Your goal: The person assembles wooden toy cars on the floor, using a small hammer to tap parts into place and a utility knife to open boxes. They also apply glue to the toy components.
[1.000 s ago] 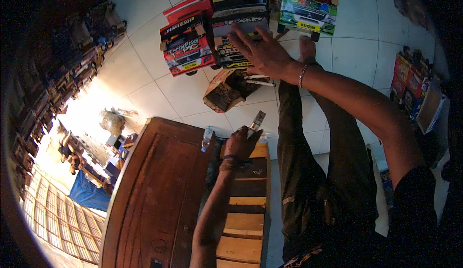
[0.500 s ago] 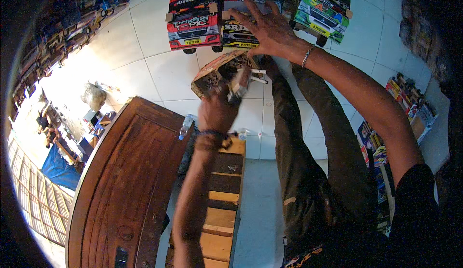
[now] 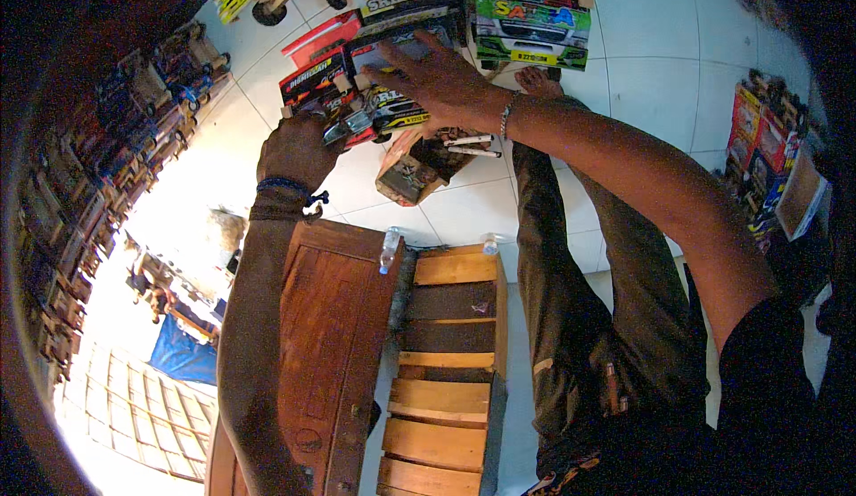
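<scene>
My left hand [image 3: 299, 152], with a dark bracelet at the wrist, is closed on a shiny grey metal tool [image 3: 349, 128]. Its exact kind I cannot make out. The tool is at the lower front of a red and black toy truck [image 3: 312, 86]. My right hand [image 3: 437, 77], wearing a chain bracelet, lies with spread fingers on the front of the yellow, white and black toy truck [image 3: 401, 108] beside it. To the right stands a green toy truck [image 3: 530, 28]. An open cardboard box [image 3: 408, 179] with small dark pieces and white sticks [image 3: 473, 145] sits below my right hand.
A dark wooden table [image 3: 334, 300] and a slatted wooden bench [image 3: 443, 398] stand nearer, with a plastic bottle [image 3: 390, 248] at the table's corner. My legs [image 3: 553, 228] extend over the tiled floor. More toy trucks [image 3: 183, 77] line the left; colourful boxed shapes [image 3: 767, 157] stand right.
My left hand has moved from over the cardboard box to the red truck's front, carrying the grey tool. My right hand stays on the middle truck. The view has shifted.
</scene>
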The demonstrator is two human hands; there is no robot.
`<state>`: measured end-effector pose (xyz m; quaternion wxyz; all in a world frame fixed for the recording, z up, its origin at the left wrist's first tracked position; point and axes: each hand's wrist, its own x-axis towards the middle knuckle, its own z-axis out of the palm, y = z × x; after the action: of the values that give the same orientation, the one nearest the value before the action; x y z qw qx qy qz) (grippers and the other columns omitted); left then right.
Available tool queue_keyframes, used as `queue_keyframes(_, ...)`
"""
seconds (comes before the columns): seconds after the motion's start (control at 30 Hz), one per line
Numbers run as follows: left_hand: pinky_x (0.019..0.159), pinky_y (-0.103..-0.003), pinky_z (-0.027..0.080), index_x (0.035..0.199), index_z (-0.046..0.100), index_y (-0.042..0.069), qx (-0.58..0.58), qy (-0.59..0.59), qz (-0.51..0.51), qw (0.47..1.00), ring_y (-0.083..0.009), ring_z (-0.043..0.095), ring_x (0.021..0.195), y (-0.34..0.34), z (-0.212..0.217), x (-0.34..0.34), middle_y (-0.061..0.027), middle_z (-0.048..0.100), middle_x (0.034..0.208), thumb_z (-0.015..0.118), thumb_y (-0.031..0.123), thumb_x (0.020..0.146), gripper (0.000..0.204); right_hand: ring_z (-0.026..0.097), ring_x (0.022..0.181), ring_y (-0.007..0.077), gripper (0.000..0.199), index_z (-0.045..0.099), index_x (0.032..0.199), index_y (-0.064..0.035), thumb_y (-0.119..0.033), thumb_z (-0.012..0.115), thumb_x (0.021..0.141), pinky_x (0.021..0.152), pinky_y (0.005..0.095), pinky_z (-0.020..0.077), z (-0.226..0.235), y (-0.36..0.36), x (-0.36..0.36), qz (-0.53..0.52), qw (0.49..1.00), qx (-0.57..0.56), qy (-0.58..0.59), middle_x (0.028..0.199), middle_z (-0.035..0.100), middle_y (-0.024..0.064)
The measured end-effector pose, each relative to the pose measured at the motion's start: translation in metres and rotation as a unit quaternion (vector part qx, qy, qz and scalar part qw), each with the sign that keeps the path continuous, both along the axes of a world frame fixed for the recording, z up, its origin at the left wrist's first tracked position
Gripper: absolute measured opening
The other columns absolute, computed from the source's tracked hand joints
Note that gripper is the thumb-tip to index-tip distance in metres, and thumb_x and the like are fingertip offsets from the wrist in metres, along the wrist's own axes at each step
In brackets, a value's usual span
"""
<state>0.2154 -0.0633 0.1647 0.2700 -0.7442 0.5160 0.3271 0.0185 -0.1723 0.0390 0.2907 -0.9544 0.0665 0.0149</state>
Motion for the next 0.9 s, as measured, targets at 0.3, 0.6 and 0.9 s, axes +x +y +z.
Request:
queue_keyframes(0.3, 0.074, -0.049, 0.06, 0.106, 0.07, 0.009, 0.006, -0.006, -0.117, 0.993, -0.0368, 0.072, 0.083, -0.019, -0.008, 0.014, -0.0185, 0.073, 0.092, 0.07, 0.041, 0.087, 0.038, 0.036, 0.145, 0.0369, 0.127, 0.027, 0.16, -0.0167, -0.053, 0.09, 0.055, 0.121, 0.0559, 0.0259, -0.005, 0.001, 0.004, -0.013, 1.0, -0.011, 0.0, 0.158, 0.033, 0.0241)
queue_keyframes(0.6, 0.071, -0.048, 0.06, 0.099, 0.072, 0.008, -0.021, 0.019, -0.144, 0.989, -0.0368, 0.072, 0.079, -0.02, -0.019, 0.025, -0.019, 0.073, 0.086, 0.07, 0.038, 0.087, 0.032, 0.036, 0.145, 0.0371, 0.125, 0.031, 0.158, -0.0167, -0.055, 0.089, 0.055, 0.121, 0.0546, 0.0274, -0.014, 0.007, 0.002, -0.03, 0.999, 0.003, -0.021, 0.157, 0.034, 0.0227)
queue_keyframes(0.9, 0.073, -0.048, 0.06, 0.099, 0.074, 0.007, 0.0, 0.008, -0.165, 0.986, -0.0377, 0.073, 0.08, -0.031, -0.023, 0.024, -0.0201, 0.073, 0.088, 0.072, 0.039, 0.086, 0.035, 0.036, 0.142, 0.0411, 0.123, 0.036, 0.156, -0.0174, -0.057, 0.089, 0.052, 0.12, 0.0525, 0.0297, -0.02, 0.009, 0.002, -0.043, 0.998, -0.005, -0.044, 0.156, 0.036, 0.0183)
